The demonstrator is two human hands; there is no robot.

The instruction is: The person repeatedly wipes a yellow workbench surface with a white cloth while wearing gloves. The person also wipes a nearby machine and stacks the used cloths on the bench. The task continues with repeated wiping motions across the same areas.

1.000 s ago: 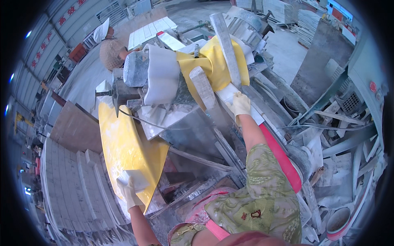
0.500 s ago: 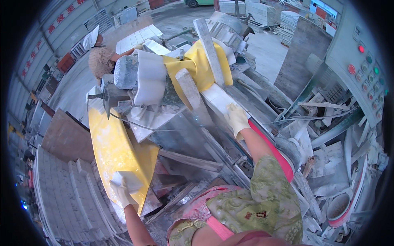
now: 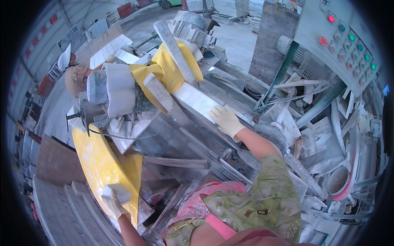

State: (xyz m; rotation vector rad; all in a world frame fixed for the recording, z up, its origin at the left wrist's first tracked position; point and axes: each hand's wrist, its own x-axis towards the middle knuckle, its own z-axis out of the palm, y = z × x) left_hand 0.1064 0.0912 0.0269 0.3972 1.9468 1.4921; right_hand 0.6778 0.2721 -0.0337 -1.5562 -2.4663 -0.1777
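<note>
My right hand (image 3: 226, 122), in a pale glove, lies palm down with fingers stretched out at the near end of a row of white stone tiles (image 3: 193, 98). The row runs along the machine's narrow bed, its far end beneath a yellow sheet flap (image 3: 162, 74). Lower on the left, my gloved left hand (image 3: 113, 205) grips the edge of a small white tile (image 3: 117, 192). That tile is over a wet, yellow-covered slope (image 3: 96, 158). The fingers under it are partly hidden.
A control panel (image 3: 344, 45) with lit red and green buttons stands at right. Long grey slabs (image 3: 67, 209) are stacked at lower left. A motor (image 3: 188, 26) sits behind the flap. Broken stone pieces (image 3: 324, 135) lie at right. Another person (image 3: 77, 78) works beyond the machine.
My view has turned right, so the machine appears farther left. My right hand now lies flatter, fingers spread, by the tile row's near end. My left hand still holds the small tile.
</note>
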